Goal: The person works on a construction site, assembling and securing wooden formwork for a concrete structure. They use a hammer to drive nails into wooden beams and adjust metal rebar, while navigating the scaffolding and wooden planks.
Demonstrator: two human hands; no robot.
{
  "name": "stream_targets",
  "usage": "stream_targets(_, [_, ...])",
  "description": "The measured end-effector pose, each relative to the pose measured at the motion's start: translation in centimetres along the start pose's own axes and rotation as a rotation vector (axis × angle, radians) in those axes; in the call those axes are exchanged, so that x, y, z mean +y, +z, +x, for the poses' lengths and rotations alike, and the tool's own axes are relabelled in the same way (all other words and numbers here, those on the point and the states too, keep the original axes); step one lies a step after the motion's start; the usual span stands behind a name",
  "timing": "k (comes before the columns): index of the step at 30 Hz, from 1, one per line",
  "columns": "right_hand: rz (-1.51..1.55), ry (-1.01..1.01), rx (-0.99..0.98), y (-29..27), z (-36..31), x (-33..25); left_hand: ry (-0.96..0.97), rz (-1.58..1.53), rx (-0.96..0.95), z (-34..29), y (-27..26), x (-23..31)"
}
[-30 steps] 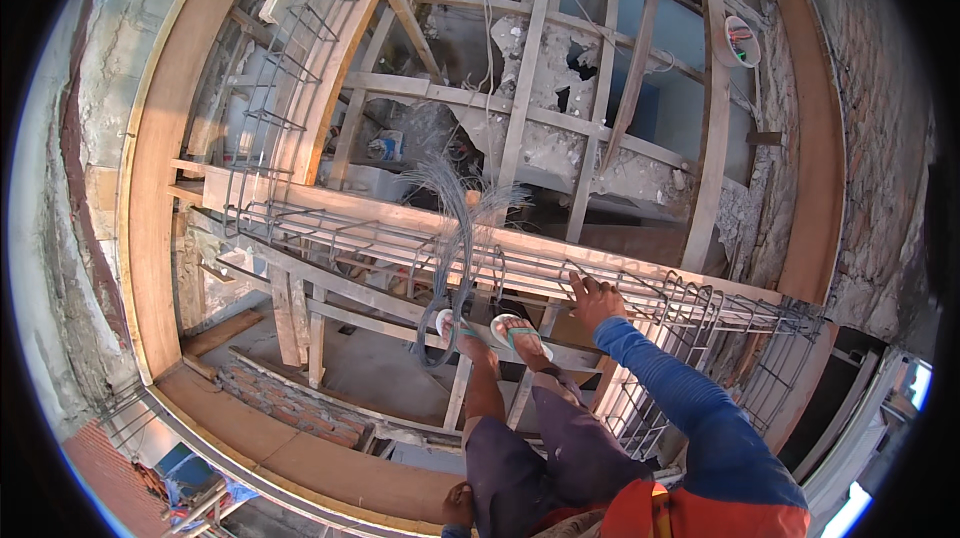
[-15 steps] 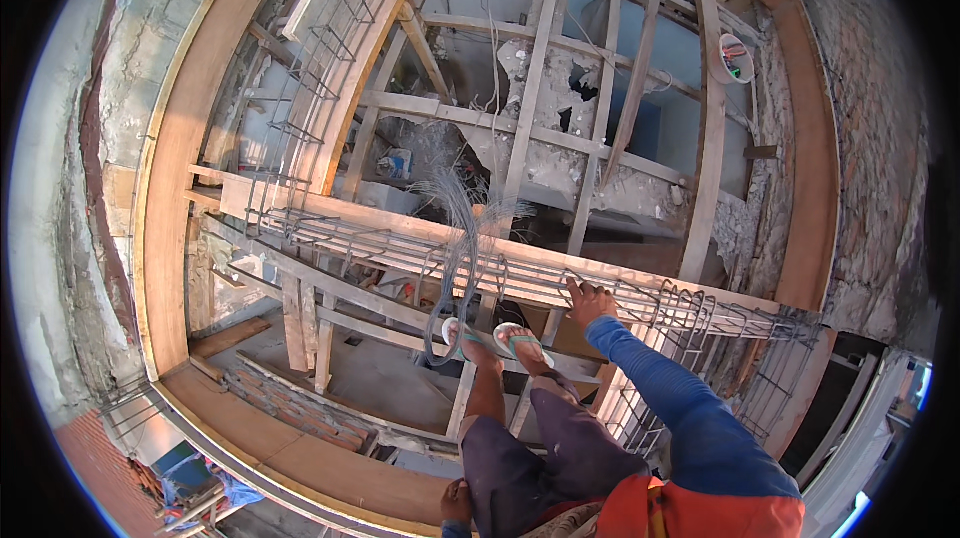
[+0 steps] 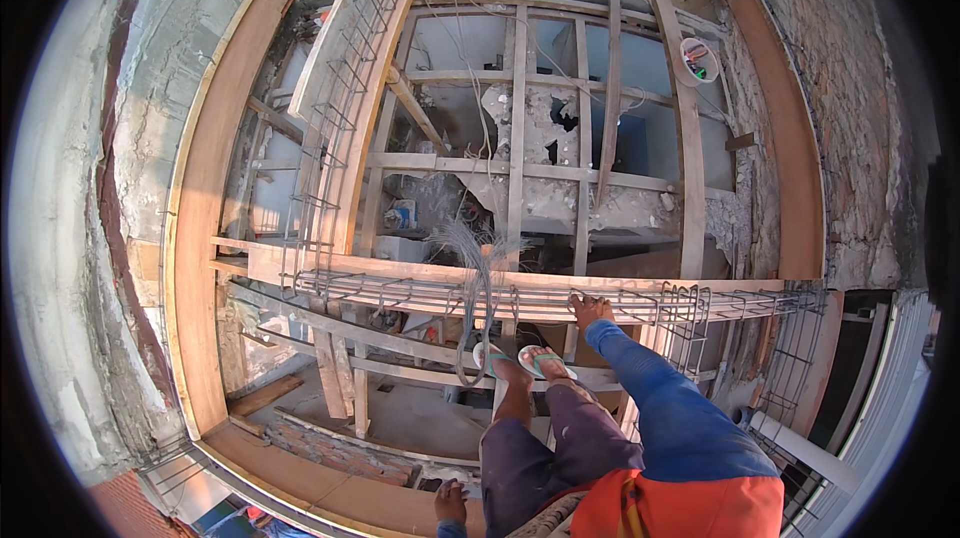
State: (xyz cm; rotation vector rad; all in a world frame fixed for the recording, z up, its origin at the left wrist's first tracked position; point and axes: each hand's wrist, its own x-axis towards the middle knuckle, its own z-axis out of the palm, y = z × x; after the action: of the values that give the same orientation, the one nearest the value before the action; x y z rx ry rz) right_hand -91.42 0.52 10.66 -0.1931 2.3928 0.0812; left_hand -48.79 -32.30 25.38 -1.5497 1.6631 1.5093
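The slender, dark grey rebar cage (image 3: 540, 299) runs left to right, touched by the right hand (image 3: 592, 311); whether it or the left hand (image 3: 451, 505) grips, I cannot tell.

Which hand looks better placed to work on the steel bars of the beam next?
Probably the right: the right hand is already at the steel bars, arm stretched out to them. The left hand hangs low beside the left thigh, well away from them.
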Motion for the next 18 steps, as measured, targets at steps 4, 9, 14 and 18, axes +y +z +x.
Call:
stream_targets(4, [-0.003,0.062,0.01,1.4,0.0,-0.1,0.029,0.029,0.018,-0.5,-2.5,2.6])
stream_targets(9, [0.075,0.112,-0.053,0.8,0.1,-0.6,0.129,0.159,-0.011,1.0,-5.0,2.7])
stream_targets(14, [0.084,0.13,-0.038,0.5,-0.5,-1.4,0.27,0.198,-0.021,0.1,-4.8,6.6])
stream_targets(18, [0.113,0.177,-0.028,1.4,-2.3,-2.2,0.215,0.135,-0.014,-1.1,-4.4,10.4])
